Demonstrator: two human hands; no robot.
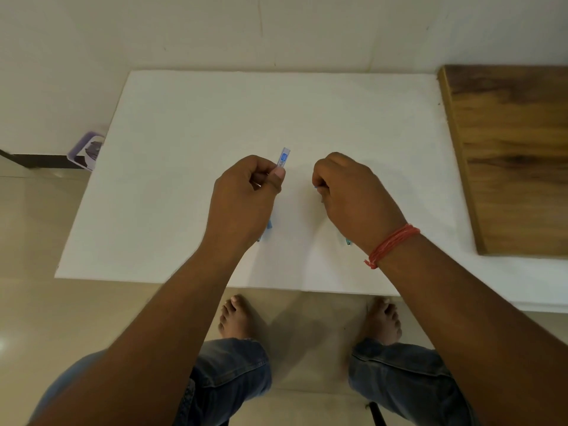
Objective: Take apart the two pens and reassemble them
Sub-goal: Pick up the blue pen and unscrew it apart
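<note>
My left hand (246,198) is closed around a clear pen barrel (283,157) with a blue label; its end sticks up past my thumb and forefinger. Over to the right, my right hand (350,192) is curled shut on a small blue pen part (316,186), of which only a tip shows. Both hands hover over the middle of the white table (184,133). A blue pen piece (266,230) lies on the table under my left wrist, mostly hidden. Another bluish piece (348,241) peeks out beside my right wrist.
A wooden board (510,149) lies on the table's right side. A small purple-edged box (87,150) sits off the table's left edge on a dark ledge. My bare feet and jeans show below the table's near edge.
</note>
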